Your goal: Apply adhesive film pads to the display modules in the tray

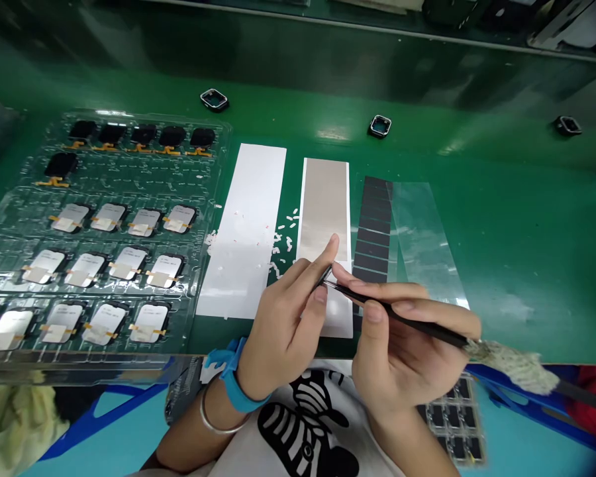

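Observation:
My right hand (407, 338) is closed around a black tool (427, 326) with a thin metal tip and a pale wrapping at its rear end. Its tip meets a small dark piece (322, 276) pinched between the thumb and fingers of my left hand (291, 318), which wears a blue wrist strap. Both hands are above the lower end of a sheet with a grey-beige face (322, 199). To the left lies a white sheet (248, 225) with small white scraps (277, 250) along its edge. A strip of dark rectangles (372, 228) lies to the right.
Clear plastic trays (129, 179) at the left hold several small screens with orange connectors. Three watch frames, one of them at the middle (380, 126), stand along the back. A clear film (427, 238) lies right of the strip. Another tray (454, 424) is below the table edge.

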Available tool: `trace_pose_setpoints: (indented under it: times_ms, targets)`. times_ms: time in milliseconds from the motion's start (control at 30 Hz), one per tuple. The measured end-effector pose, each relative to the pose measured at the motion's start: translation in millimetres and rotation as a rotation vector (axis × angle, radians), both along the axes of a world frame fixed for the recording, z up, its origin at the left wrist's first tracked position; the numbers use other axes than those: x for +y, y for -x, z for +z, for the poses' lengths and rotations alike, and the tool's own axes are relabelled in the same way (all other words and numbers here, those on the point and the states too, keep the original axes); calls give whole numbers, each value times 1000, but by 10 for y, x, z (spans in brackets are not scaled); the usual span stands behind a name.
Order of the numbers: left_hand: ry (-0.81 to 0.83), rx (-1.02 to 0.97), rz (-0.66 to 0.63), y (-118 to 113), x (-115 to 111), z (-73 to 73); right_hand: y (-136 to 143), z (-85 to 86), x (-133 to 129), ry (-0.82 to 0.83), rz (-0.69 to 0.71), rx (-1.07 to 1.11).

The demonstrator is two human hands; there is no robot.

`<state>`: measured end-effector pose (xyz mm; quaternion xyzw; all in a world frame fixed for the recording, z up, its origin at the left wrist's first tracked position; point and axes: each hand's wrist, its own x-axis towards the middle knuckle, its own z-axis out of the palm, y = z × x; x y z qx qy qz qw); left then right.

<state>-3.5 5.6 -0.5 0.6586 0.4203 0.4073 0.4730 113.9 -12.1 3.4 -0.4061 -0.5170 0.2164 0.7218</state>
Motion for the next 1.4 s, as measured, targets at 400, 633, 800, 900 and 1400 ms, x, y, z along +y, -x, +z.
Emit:
trace_pose_setpoints:
  times_ms: [400, 633, 800, 900, 1400]
  targets:
    - [35, 14, -7, 9, -4, 6, -10, -30, -5, -20, 37, -18]
    - [28, 21, 2, 2, -4, 2, -15, -39, -12, -18, 12, -25]
    - [39, 27, 3, -3, 1, 7, -24, -38, -9, -26, 30, -60]
    - [40, 36, -4, -2, -1, 13, -22, -38, -5, -39, 35, -85]
    - [-83, 122, 39, 1, -2, -16, -24, 29, 17, 45, 11, 66]
